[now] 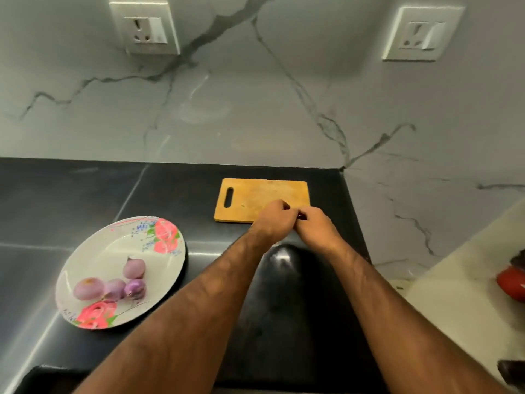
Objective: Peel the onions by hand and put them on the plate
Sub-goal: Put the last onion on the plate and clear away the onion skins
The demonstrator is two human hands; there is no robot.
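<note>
Onion (300, 215) location?
— Centre of frame, just right of middle, over the near right corner of the cutting board (255, 199). Mostly hidden; only a dark red sliver shows.
Grip?
— Left hand (274, 220) and right hand (315, 226) touching, fingers of both curled tight around it.
Plate (113, 245)?
— Lower left, on the black counter (170, 189), well apart from the hands. Four peeled onions (113, 288) clustered on its near half. One wall socket (145, 28) upper left.
</note>
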